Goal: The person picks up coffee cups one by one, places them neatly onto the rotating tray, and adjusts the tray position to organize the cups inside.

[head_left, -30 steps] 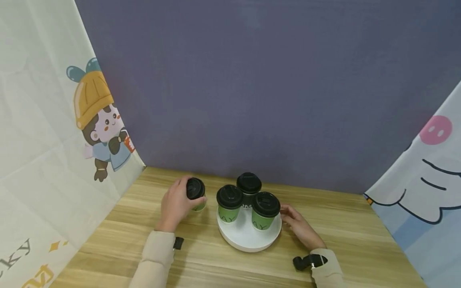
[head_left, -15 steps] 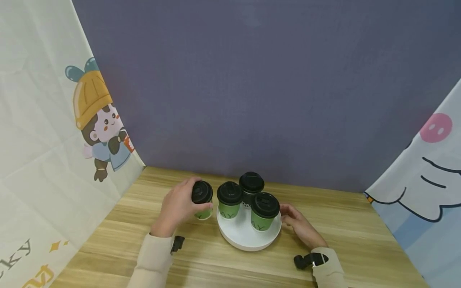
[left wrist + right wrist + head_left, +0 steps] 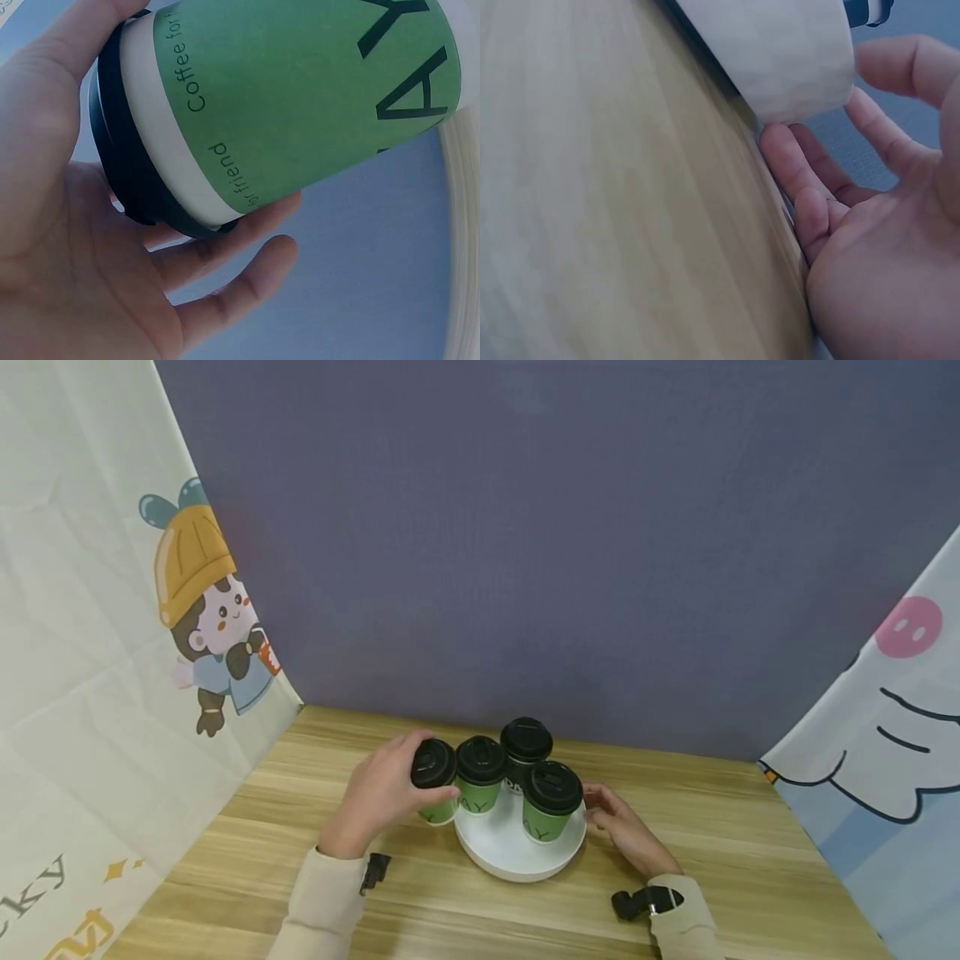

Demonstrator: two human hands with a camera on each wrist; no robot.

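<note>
My left hand point(image 3: 382, 789) grips a green paper coffee cup point(image 3: 307, 97) around its black lid, thumb on one side and fingers on the other. This cup hangs upright at the left edge of a round white tray point(image 3: 517, 857), overlapping it in the head view. On the tray stand two more green cups with black lids, a left one point(image 3: 476, 797) and a right one point(image 3: 545, 822). Behind them is a dark cup point(image 3: 517, 772), partly hidden. My right hand point(image 3: 626, 831) touches the tray's right side with relaxed fingertips point(image 3: 784, 146), low by the wood.
The wooden table point(image 3: 435, 906) runs back to a purple-grey backdrop point(image 3: 525, 552). Printed cloths hang at the left point(image 3: 82, 635) and right point(image 3: 900, 735). Black straps with small devices sit on both wrists.
My left hand has carried its cup rightward from the table to the tray's left edge. The dark cup and left green cup shifted slightly. My right hand stays at the tray's side.
</note>
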